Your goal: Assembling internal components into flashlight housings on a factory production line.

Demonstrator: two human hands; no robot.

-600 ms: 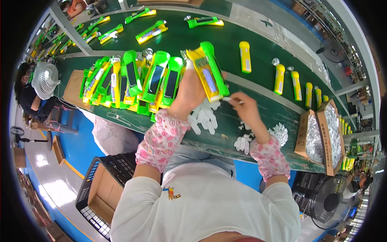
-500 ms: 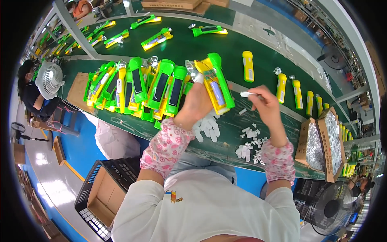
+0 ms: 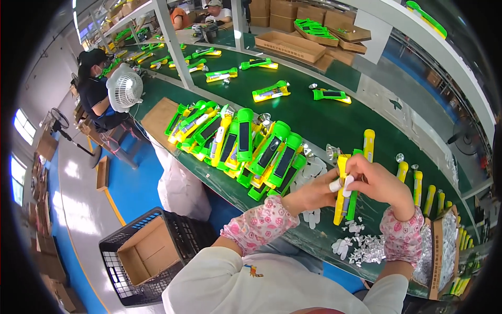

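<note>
My left hand (image 3: 316, 191) grips an opened flashlight (image 3: 340, 213) with a yellow-and-green casing, held tilted above the bench. A white covering wraps a left fingertip. My right hand (image 3: 384, 180) is closed against the same flashlight, its fingers pinching a small white piece (image 3: 348, 183) at the casing. How far that piece touches the inside is hidden by my fingers. Left of my hands lies a heap of green and yellow flashlights (image 3: 244, 137) with dark panels. Flat white oval pieces (image 3: 314, 219) lie under my left hand, and small white scraps (image 3: 368, 250) lie below my right.
More flashlights (image 3: 271, 91) lie on the green belt (image 3: 298, 78) beyond. Yellow casings (image 3: 418, 188) line the right. A carton with silvery contents (image 3: 436, 261) stands at the bench's right end. A white fan (image 3: 124, 88) and seated co-worker (image 3: 94, 86) are at left, with a black crate (image 3: 117, 272) below.
My view has turned, shifting the scene down and right. The right hand has brought the white piece from beside the flashlight onto it. The flashlight now stands more edge-on between both hands.
</note>
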